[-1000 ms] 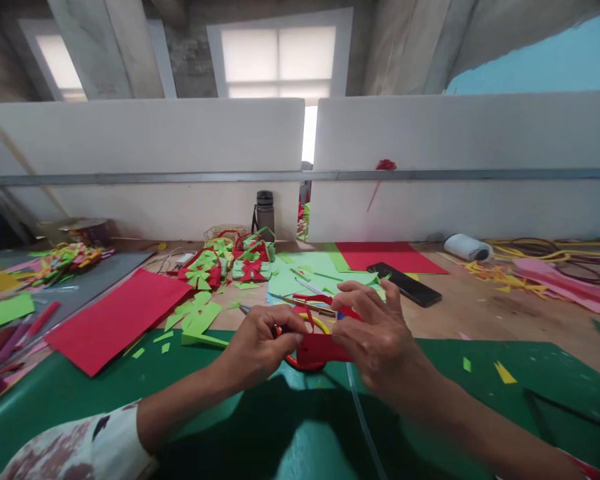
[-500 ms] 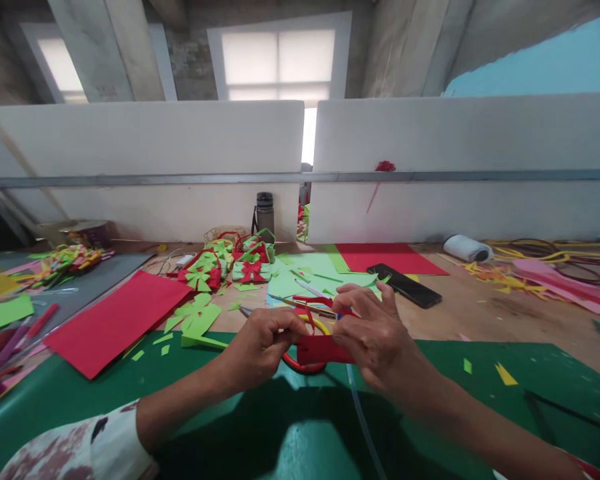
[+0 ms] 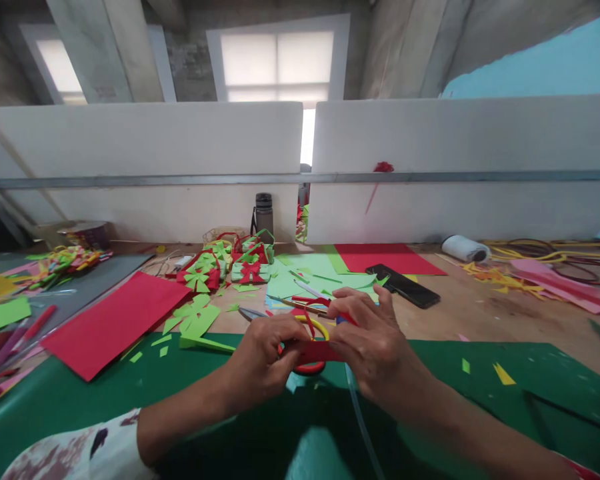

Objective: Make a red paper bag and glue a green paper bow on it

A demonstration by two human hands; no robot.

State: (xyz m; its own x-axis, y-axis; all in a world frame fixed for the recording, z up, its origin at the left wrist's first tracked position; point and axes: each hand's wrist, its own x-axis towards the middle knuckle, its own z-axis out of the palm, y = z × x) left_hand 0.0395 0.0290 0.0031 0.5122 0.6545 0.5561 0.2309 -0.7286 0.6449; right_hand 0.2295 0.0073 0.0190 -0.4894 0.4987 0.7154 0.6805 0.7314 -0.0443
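Between my two hands is a small strip of red paper (image 3: 319,351), held over the green mat (image 3: 190,387). My left hand (image 3: 267,353) pinches its left end between thumb and fingers. At the other end, the thumb and fingers of my right hand (image 3: 367,337) are closed on the strip. Behind the paper lie scissors (image 3: 320,328) with red and yellow handles, partly covered by my hands; their blade tip pokes out past my left hand. A clear thin tube (image 3: 361,417) runs down from under my right hand.
Small red and green paper baskets (image 3: 253,267) stand toward the back, near a dark bottle (image 3: 264,215). A red sheet (image 3: 123,320) and green scraps (image 3: 200,320) lie to the left. A black phone (image 3: 405,287) and a white roll (image 3: 465,249) are on the right.
My left hand has moved slightly right and along the red strip, nearer my right hand. The strip looks narrower and tilted now. My right hand has barely shifted.
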